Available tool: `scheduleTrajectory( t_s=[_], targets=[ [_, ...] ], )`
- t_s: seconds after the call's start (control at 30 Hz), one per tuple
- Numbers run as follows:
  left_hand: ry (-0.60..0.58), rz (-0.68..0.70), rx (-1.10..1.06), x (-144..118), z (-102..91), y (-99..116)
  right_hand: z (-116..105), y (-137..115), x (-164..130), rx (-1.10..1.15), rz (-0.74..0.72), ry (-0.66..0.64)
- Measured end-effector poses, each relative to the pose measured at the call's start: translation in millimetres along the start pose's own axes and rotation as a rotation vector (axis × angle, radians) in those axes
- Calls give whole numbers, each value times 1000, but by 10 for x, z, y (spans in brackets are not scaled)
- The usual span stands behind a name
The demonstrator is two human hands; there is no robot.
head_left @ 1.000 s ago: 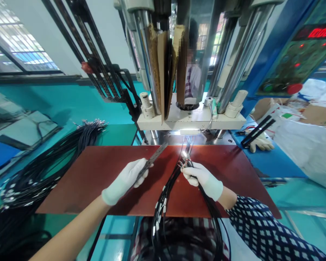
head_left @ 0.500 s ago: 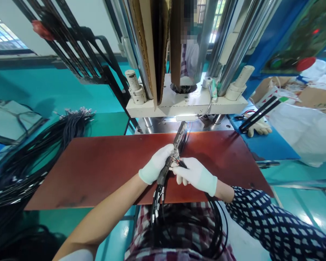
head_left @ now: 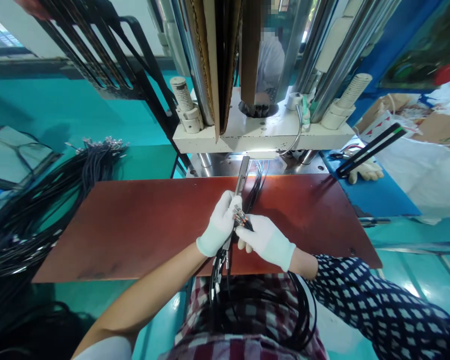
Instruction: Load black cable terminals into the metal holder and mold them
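Observation:
My left hand (head_left: 219, 225), in a white glove, grips a narrow metal bar (head_left: 241, 179) that points away from me toward the press opening. My right hand (head_left: 266, 240), also gloved, pinches the metal-tipped ends of a bundle of black cables (head_left: 247, 295). The two hands touch over the near middle of a reddish-brown board (head_left: 135, 220). The cable bundle loops down across my lap. A few cables run forward under the white press plate (head_left: 262, 137).
A large heap of black cables (head_left: 48, 200) lies at the left on the teal table. Steel columns and cardboard sheets rise above the press. At right lie a gloved hand (head_left: 365, 170), black strips, white bags and a blue machine body.
My left hand swung the metal bar from the left over to my right hand and the cable ends. The bar now points straight at the press. The view moved closer.

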State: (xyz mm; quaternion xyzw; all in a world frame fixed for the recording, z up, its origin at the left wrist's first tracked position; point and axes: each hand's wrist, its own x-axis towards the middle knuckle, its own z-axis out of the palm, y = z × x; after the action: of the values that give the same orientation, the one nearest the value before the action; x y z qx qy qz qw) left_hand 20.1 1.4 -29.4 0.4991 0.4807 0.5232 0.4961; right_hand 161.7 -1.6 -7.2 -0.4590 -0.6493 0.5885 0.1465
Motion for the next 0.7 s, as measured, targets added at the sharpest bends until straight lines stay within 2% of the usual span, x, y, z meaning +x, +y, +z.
scheduleTrajectory(
  t_s=[0.07,0.23,0.33,0.7],
  targets=[
    [-13,-3,49,-2,-18,14,3,31,-7,38,-12,-9],
    [-29,-54,23,-7,-77,122,-79,28,-57,-2,-158,176],
    [-45,-84,-54,-10,-112,178,-154,20,-42,102,-201,124],
    [-144,-124,-144,-18,-131,201,-224,-78,-2,354,-72,-22]
  ],
)
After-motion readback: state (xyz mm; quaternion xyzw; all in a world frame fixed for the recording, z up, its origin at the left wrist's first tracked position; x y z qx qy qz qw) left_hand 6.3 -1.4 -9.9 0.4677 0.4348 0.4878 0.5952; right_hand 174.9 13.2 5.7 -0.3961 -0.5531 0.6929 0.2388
